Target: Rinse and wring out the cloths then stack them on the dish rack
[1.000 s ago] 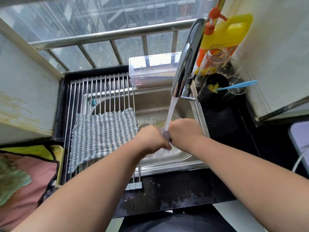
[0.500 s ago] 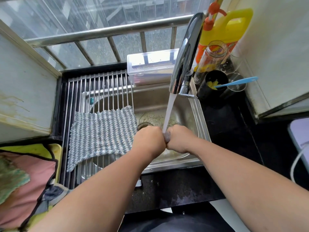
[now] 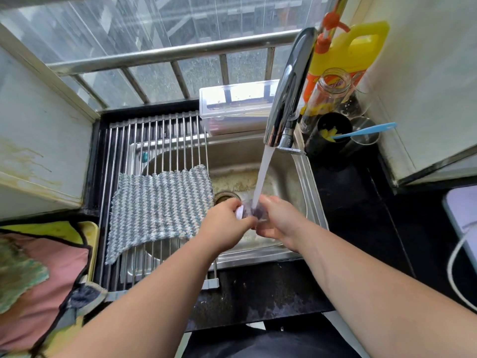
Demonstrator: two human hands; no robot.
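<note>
Gripping a small wet cloth [image 3: 254,213] between them, the left hand [image 3: 225,223] and right hand [image 3: 278,220] held it under running water [image 3: 263,171] over the sink [image 3: 302,182]; a striped cloth [image 3: 160,205] lay flat on the dish rack [image 3: 154,135]

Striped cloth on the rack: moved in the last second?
No. The striped cloth lies across the same dish rack rods, its right edge still at the last rod beside the drain.

Both bare forearms reach forward and converge. The left hand [image 3: 227,223] and right hand [image 3: 278,220] (backs up, close together) curl their fingers round one small wadded cloth [image 3: 254,211] held between them.
</note>
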